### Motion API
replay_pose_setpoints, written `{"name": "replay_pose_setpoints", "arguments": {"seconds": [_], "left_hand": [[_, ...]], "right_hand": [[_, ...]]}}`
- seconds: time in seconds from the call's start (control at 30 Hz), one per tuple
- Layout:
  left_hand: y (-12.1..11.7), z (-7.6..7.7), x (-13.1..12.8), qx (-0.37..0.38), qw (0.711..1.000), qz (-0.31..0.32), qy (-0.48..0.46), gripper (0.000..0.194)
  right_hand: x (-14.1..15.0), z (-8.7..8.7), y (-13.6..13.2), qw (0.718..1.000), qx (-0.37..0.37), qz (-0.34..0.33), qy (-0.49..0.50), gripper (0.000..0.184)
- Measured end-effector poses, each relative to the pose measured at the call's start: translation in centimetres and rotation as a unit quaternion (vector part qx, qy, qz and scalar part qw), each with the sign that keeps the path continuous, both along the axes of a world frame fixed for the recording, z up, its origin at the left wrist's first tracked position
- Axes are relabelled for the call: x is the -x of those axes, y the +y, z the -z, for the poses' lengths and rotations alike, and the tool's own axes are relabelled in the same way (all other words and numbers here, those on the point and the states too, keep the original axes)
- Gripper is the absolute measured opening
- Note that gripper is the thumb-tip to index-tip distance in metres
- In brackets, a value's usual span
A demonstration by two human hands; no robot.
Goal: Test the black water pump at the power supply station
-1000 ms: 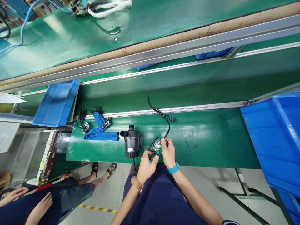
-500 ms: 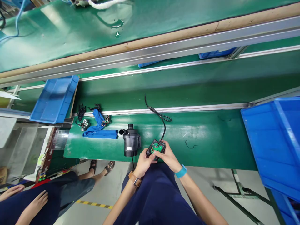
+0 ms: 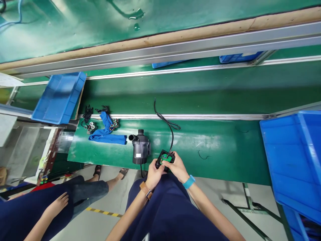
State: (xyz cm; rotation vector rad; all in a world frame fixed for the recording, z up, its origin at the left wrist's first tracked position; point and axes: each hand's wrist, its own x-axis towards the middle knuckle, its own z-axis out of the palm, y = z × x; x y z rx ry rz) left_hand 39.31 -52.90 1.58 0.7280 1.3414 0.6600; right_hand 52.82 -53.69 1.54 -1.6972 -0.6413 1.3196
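Note:
My left hand (image 3: pixel 153 173) grips the left side of a small black housing (image 3: pixel 157 163) at the table's front edge. Inside its open top lies a green circuit board (image 3: pixel 165 157). From the other side, my right hand (image 3: pixel 178 167) closes on the same housing, its thumb over the board. A black cable (image 3: pixel 172 137) runs up from the housing and ends in a loose loop across the white rail. Left of my hands stands a black pump (image 3: pixel 140 149) with two pipe stubs and a white label. Fingertips beneath the housing are hidden.
Blue cloth (image 3: pixel 110 138) lies at left beside metal parts with black wires (image 3: pixel 89 126). Blue bins stand at far left (image 3: pixel 56 100) and right (image 3: pixel 283 150). A short wire piece (image 3: pixel 203 155) lies on the green table (image 3: pixel 225 144). A co-worker's hand (image 3: pixel 59 202) is at lower left.
The view has shifted slightly. Both my hands keep hold of the housing, and the board now looks flatter inside it. The co-worker at left has moved toward the right.

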Motion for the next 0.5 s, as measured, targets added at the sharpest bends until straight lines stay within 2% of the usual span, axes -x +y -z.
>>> {"name": "replay_pose_setpoints", "arguments": {"seconds": [0.07,0.17,0.23,0.4,0.5], "left_hand": [[0.0,0.1,-0.1,0.005,1.000,-0.008,0.003,0.061],[0.1,0.0,-0.1,0.014,1.000,-0.022,-0.010,0.063],[0.2,-0.2,0.1,0.029,0.999,-0.029,-0.030,0.067],[0.7,-0.6,1.0,0.072,0.994,-0.029,-0.073,0.065],[1.3,-0.6,1.5,0.066,0.997,0.023,-0.025,0.067]], "right_hand": [[0.1,0.2,0.0,1.000,0.002,0.003,0.017,0.044],[-0.1,0.2,0.1,0.991,-0.007,0.004,0.137,0.057],[-0.5,0.0,0.1,0.980,-0.012,-0.022,0.198,0.062],[-1.2,-0.3,-0.2,0.979,-0.009,-0.080,0.187,0.057],[-1.3,-0.2,-0.3,0.972,0.015,-0.116,0.201,0.056]]}}
